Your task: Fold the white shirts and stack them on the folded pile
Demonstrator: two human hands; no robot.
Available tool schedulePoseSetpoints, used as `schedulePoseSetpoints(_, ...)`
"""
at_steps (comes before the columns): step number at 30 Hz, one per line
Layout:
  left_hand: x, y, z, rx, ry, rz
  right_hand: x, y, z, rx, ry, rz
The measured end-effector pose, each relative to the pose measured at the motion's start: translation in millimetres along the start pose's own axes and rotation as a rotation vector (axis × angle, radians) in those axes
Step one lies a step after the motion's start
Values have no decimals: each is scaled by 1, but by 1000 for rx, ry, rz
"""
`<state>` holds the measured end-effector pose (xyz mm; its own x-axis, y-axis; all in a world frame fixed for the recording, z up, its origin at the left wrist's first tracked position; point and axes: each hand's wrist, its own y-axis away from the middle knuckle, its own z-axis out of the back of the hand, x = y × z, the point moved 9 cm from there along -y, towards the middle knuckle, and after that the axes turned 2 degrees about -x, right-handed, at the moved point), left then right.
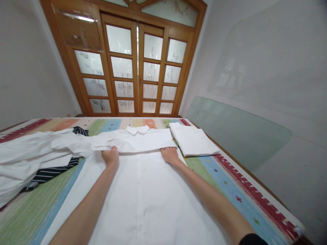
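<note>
A white button-up shirt (153, 190) lies spread in front of me, its collar (137, 129) at the far end and its button strip running toward me. One sleeve (150, 143) is laid straight across the chest below the collar. My left hand (110, 156) is closed on the sleeve's near edge at the left, where the cloth is wrinkled. At the right end of that band, my right hand (169, 155) grips the cloth near its edge, fingertips partly hidden.
Beside the shirt on the right lies a folded white garment (192, 140). Unfolded white clothes (38, 149) and a black striped cloth (55, 172) lie at the left. Everything rests on a colourful patterned cover (224, 173). A glass panel (237, 127) leans against the right wall; wooden doors (138, 68) stand behind.
</note>
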<state>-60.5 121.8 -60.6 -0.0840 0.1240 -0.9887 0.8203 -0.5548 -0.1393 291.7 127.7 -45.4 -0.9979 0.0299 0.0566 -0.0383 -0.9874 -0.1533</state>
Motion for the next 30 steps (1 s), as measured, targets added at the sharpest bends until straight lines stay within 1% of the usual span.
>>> schedulePoseSetpoints(3,2,-1,-2,26,0,2,3,-1,3,-28,-13,-45)
schedulePoseSetpoints(6,3,-1,-2,23,-1,15,3,-2,4,-56,-7,-81)
schedulePoseSetpoints(13,1,-2,-3,19,36,24,-3,-9,5,-67,17,-125)
schedulePoseSetpoints(15,2,-2,-4,17,57,31,-1,-13,2,-18,-6,-81)
schedulePoseSetpoints(18,3,-3,-5,17,67,31,4,-15,-6,100,-49,14)
schedulePoseSetpoints(20,5,-3,-5,15,69,30,3,-13,-6,123,-54,13)
schedulePoseSetpoints(23,6,-4,-4,7,70,36,1,-4,-1,105,-30,-13)
schedulePoseSetpoints(26,6,-5,-3,-3,77,37,9,11,8,90,9,36)
schedulePoseSetpoints(28,6,-6,-3,-5,102,44,13,19,18,89,25,50)
schedulePoseSetpoints(30,6,-8,-3,-18,138,45,13,20,34,40,26,32)
